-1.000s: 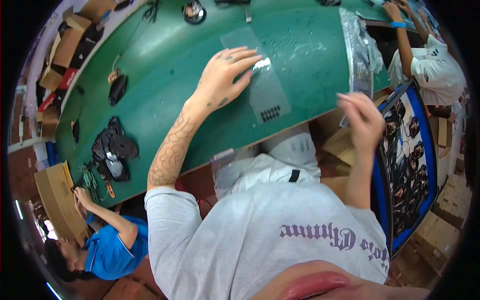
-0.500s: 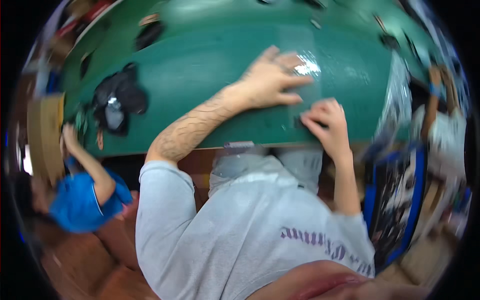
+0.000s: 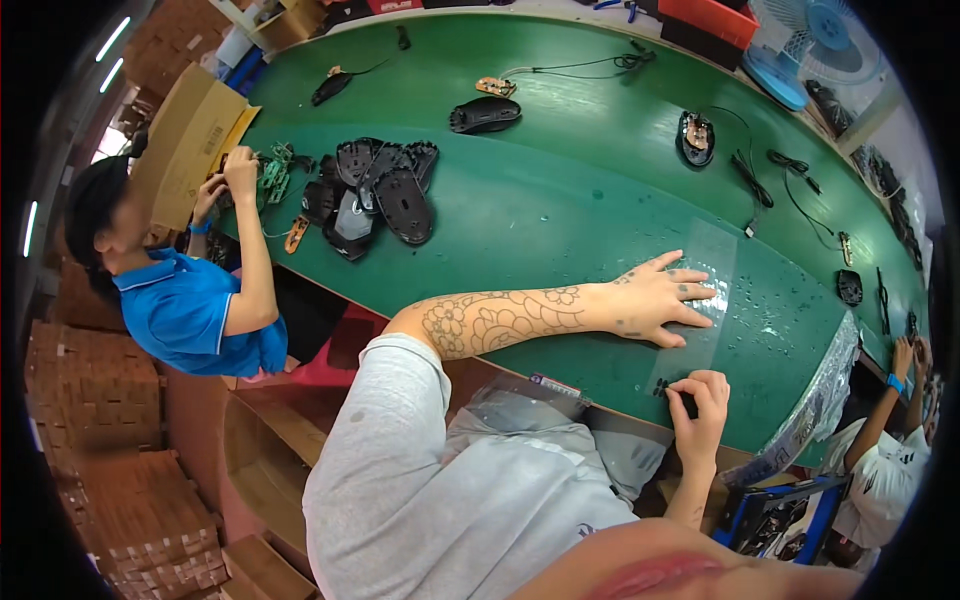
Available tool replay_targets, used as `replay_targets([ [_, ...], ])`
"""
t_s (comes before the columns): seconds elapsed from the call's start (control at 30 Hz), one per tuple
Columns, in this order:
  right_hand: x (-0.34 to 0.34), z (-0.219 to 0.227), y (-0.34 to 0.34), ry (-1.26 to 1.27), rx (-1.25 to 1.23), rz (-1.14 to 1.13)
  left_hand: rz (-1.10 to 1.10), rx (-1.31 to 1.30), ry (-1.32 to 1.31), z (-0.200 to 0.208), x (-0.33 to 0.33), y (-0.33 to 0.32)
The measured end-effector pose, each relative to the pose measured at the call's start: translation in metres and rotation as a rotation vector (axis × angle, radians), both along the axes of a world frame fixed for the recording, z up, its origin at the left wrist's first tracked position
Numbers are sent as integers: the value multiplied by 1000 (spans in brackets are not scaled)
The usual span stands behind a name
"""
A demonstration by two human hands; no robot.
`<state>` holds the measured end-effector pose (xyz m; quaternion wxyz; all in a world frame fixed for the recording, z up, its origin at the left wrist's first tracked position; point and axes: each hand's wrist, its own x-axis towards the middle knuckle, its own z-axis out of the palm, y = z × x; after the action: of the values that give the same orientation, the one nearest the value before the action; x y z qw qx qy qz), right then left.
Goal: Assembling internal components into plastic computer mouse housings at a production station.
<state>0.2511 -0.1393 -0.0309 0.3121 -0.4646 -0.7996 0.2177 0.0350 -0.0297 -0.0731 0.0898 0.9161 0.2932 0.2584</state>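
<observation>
My left hand [image 3: 665,300] lies with its fingers spread over a clear plastic strip [image 3: 708,250] on the green table. Close to the strip's near end, my right hand [image 3: 703,415] is closed in a pinch, thumb and forefinger curled together. Small black pieces [image 3: 661,387] sit right by those fingertips. Whatever is between the fingers, if anything, is too small to make out. Water-like drops dot the table around the strip. Right of my right hand, a crumpled clear plastic bag [image 3: 805,410] hangs over the table edge.
Black computer mouse shells [image 3: 385,195] are piled at left. An opened mouse [image 3: 695,138], cables [image 3: 750,180] and circuit boards [image 3: 495,87] lie farther back. A co-worker in blue [image 3: 190,310] handles green tangled parts at left; another co-worker's arms [image 3: 885,405] show at right. A fan [image 3: 810,45] stands behind.
My view has swung, so table and hands appear lower and farther right, and the blur has gone. My left hand stays spread over the strip; the right keeps its pinch near the strip's end.
</observation>
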Motion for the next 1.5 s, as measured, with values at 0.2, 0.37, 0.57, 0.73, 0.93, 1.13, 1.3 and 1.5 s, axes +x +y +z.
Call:
replay_targets([
  [0.2, 13, 10, 7, 241, 2, -32, 76, 108, -448, 41, -12, 30],
  [0.37, 8, 21, 4, 560, -10, -143, 865, -42, -378, 111, -195, 166],
  [0.57, 34, 17, 4, 652, 1, -240, 999, -671, 391, 108, -323, 186],
  [0.73, 40, 20, 18, 684, 13, -283, 1047, -777, 240, 80, -331, 208],
  [0.93, 11, 47, 73, 877, -76, -186, 1116, -286, 72, 87, -329, 221],
  [1.13, -30, 49, 154, 921, -205, -126, 454, -661, -1488, 83, -164, 196],
  [1.3, -44, 18, 195, 952, -225, -89, 373, -919, -1470, 56, -35, 117],
  [1.5, -42, -4, 193, 878, -288, -106, 347, -852, -1237, 34, -20, 82],
])
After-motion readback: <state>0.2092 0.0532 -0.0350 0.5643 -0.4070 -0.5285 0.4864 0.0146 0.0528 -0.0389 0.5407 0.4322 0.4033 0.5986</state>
